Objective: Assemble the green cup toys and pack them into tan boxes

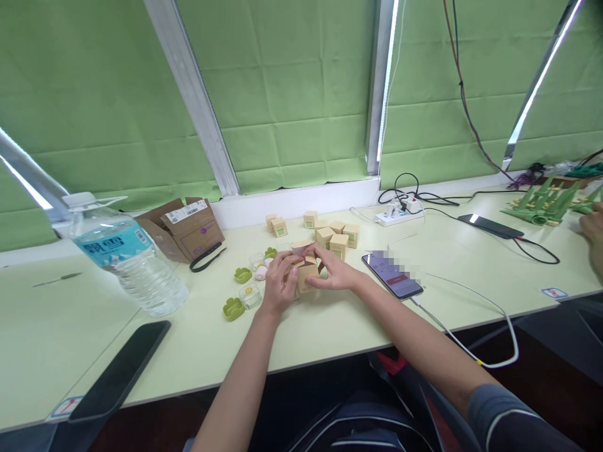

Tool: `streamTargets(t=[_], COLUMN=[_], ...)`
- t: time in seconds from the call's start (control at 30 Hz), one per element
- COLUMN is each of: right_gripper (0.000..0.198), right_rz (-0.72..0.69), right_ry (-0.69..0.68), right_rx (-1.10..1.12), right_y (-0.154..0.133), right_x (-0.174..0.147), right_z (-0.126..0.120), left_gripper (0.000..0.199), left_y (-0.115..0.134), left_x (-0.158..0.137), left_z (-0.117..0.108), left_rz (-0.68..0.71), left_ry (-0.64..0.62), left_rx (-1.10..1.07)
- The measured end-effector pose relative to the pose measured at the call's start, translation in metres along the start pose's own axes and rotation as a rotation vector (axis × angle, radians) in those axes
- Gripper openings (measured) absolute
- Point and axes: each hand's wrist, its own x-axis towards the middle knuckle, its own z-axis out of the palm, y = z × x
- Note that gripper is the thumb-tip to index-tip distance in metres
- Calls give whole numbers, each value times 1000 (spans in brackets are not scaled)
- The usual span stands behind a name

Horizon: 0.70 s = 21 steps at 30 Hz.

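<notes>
Between both hands is a small tan cardboard box [308, 276] with its top flaps raised. My right hand [332, 269] grips it from the right, thumb on the front and fingers over the top. My left hand [281, 279] has its fingers curled at the box's left side and top flap. Just left of my hands lie a clear plastic cup [250, 295], pale pink pieces [261, 272] and green flower-shaped dishes [233, 309]. Several closed tan boxes [339, 246] stand just behind my right hand. The inside of the held box is hidden.
A large water bottle [136, 263] and an open brown carton [188, 232] stand at left. Phones lie at the front left [122, 367] and right [396, 276], with a white cable [511, 333]. A power strip [398, 215] sits behind. Another person's hand [592, 229] is at far right.
</notes>
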Motion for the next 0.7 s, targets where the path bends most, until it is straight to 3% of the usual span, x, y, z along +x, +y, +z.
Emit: streamTargets(t=[0.7], right_gripper=[59], right_rz=[16], right_ry=[-3], right_rx=[-11], right_y=[1], right_x=[-1], right_z=[1], left_gripper=[36], left_y=[-1], left_x=[1], left_z=[-1], left_rz=[-13], left_ry=[-65], left_rx=[-9])
